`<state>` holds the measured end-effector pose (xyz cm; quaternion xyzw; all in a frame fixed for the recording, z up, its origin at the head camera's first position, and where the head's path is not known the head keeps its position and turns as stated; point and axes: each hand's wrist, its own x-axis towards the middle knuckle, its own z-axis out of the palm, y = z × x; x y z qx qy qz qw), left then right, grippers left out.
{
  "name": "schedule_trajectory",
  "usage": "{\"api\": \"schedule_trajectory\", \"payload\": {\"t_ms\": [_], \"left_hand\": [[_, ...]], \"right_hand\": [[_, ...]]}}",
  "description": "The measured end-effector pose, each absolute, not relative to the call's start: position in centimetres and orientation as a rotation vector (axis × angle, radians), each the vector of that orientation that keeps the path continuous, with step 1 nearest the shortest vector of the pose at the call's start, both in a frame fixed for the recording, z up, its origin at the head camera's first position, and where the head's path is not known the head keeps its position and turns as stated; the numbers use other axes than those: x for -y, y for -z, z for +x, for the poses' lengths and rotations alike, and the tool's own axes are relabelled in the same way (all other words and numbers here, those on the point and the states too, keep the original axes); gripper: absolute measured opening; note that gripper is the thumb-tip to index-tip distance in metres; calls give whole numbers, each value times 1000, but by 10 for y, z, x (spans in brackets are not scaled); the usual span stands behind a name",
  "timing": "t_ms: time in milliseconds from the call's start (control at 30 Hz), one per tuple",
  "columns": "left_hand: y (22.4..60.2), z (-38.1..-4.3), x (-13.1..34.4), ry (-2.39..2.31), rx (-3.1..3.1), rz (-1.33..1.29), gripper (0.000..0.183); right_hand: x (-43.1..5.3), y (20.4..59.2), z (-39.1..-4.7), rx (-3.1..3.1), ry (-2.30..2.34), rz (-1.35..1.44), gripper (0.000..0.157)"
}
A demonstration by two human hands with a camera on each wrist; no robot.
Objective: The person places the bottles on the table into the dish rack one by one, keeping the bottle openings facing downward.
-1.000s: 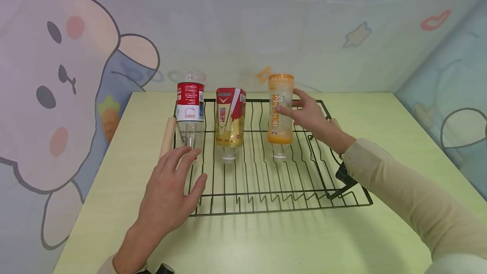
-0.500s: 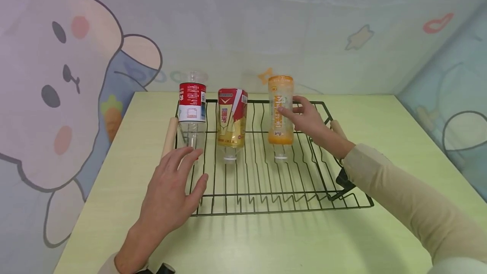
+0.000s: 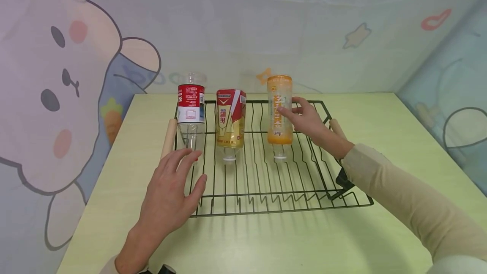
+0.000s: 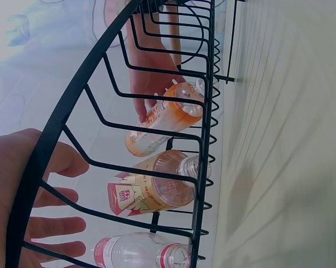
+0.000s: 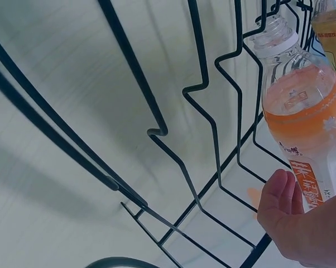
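Observation:
Three bottles stand neck-down in a black wire dish rack (image 3: 266, 193). My right hand (image 3: 310, 117) holds the rightmost one, an orange-labelled plastic bottle (image 3: 279, 132), with the thumb across its front and the other fingers partly hidden behind it. In the right wrist view, that bottle's (image 5: 299, 109) uncapped neck sits among the wires. At the rack's left front is my left hand (image 3: 167, 193), fingers spread and holding nothing. Its fingertips are near a clear bottle with a red and white label (image 3: 191, 102). Between these two bottles stands a red and gold bottle (image 3: 230, 117).
Wooden handles are on the rack's two sides, the left one (image 3: 169, 138) beside the clear bottle. The rack stands on a pale yellow-green table (image 3: 285, 244). Behind is a wall cloth (image 3: 236, 33) with cartoon prints.
My right hand's forefinger has come slightly lower along the orange-labelled bottle. The bottles and my left hand keep their places.

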<state>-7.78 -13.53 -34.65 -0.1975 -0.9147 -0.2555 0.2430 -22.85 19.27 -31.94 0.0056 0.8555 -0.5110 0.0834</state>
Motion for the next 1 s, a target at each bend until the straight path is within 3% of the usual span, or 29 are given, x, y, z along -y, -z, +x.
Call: {"api": "schedule_trajectory", "payload": {"t_ms": [1000], "left_hand": [[346, -79, 135, 690, 2502, -543, 41]], "right_hand": [[-200, 315, -218, -2592, 1498, 38, 81]]}}
